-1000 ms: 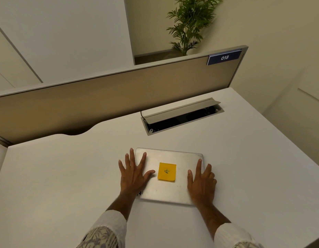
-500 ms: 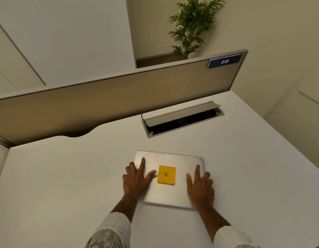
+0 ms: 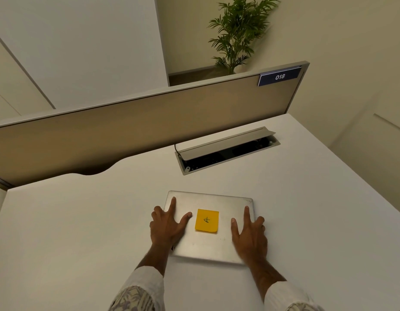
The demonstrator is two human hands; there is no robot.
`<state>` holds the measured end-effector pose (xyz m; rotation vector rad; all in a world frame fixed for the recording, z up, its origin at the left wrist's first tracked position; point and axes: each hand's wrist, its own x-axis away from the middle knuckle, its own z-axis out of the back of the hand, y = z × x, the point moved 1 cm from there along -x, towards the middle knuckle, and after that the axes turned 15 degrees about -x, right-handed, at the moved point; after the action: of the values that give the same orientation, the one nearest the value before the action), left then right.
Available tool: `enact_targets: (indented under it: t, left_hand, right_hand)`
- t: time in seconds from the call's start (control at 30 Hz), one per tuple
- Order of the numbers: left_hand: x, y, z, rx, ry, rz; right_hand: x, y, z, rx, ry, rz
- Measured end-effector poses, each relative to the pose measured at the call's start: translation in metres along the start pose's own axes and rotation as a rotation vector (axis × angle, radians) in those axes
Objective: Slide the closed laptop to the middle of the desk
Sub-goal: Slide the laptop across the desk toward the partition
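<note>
A closed silver laptop (image 3: 208, 245) lies flat on the white desk (image 3: 82, 221), close to its near edge and roughly centred left to right. An orange sticky note (image 3: 206, 220) with a handwritten mark sits on the lid. My left hand (image 3: 166, 227) holds the laptop's left side, index finger and thumb on the lid and the other fingers over the edge. My right hand (image 3: 249, 236) holds the right side the same way, its outer fingers down over the right edge.
An open cable hatch (image 3: 226, 151) with a raised grey flap is set into the desk behind the laptop. A beige partition (image 3: 127, 129) with a blue "018" label (image 3: 279, 77) closes the desk's far side. A potted plant (image 3: 237, 30) stands beyond it.
Both hands have drawn back toward me along the lid, and their outer fingers have dropped over the side edges. The laptop has hardly shifted relative to the cable hatch.
</note>
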<state>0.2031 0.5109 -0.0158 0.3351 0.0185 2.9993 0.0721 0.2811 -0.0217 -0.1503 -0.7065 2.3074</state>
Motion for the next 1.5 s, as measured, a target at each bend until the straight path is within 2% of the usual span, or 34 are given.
enact_targets:
  t: [0.27, 0.57, 1.17, 1.5]
  left_hand:
    - [0.002, -0.003, 0.000, 0.110, -0.027, -0.004]
    - [0.005, -0.006, 0.008, 0.121, -0.025, -0.010]
    - [0.046, -0.044, 0.002, 0.170, -0.019, 0.228]
    - [0.063, -0.050, -0.006, 0.176, -0.046, 0.302]
  right_hand:
    - [-0.007, 0.003, 0.006, -0.059, -0.030, 0.013]
    - [-0.013, 0.002, 0.008, -0.060, -0.025, 0.064]
    - [-0.037, -0.033, -0.009, 0.010, -0.193, 0.308]
    - [-0.041, -0.041, -0.016, 0.053, -0.251, 0.383]
